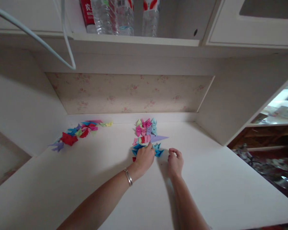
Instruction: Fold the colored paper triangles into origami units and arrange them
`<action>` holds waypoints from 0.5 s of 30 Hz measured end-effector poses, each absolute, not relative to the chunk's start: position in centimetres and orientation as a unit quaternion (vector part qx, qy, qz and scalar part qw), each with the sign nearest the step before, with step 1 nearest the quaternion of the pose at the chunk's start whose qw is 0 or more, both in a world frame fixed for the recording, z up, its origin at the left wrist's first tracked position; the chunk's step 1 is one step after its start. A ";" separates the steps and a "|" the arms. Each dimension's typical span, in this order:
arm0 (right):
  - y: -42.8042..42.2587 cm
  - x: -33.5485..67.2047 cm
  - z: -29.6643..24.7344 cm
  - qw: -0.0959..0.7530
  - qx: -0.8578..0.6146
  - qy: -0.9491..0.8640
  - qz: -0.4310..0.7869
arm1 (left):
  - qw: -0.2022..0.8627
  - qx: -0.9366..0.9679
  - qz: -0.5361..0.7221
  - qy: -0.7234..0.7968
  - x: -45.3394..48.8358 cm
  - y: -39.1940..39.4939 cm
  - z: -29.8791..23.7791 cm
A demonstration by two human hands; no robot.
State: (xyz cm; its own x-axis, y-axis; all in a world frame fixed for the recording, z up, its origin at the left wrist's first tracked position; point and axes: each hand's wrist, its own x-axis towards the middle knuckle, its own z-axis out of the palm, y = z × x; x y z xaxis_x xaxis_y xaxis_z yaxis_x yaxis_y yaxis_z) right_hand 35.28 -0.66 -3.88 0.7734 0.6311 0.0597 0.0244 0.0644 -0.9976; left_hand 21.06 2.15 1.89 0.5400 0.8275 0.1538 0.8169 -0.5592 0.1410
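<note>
Blue folded paper (158,150), creased and pointed, lies partly beneath my left hand (144,157) on the smooth white tabletop (206,188); I cannot tell whether those bunched fingers grip any. My right hand (176,163) curls just beside, fingertip contact unclear, near a slender purple paper spike (159,138).

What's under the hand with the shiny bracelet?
Blue folded papers peek out on both sides of the left hand, and a bit of red paper shows beside it. The hand covers whatever lies directly beneath, so that can't be seen.
</note>
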 end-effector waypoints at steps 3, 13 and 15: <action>-0.6 35.2 -3.9 0.683 -0.649 -0.251 0.222 | 0.019 0.878 0.101 0.468 20.8 2.0 2.3; -0.8 35.2 -4.3 0.654 -0.672 -0.283 0.201 | 0.020 0.848 0.156 0.506 14.1 -0.8 3.2; -0.8 35.3 -4.4 0.647 -0.676 -0.293 0.196 | 0.028 0.825 0.165 0.539 11.2 -1.2 2.7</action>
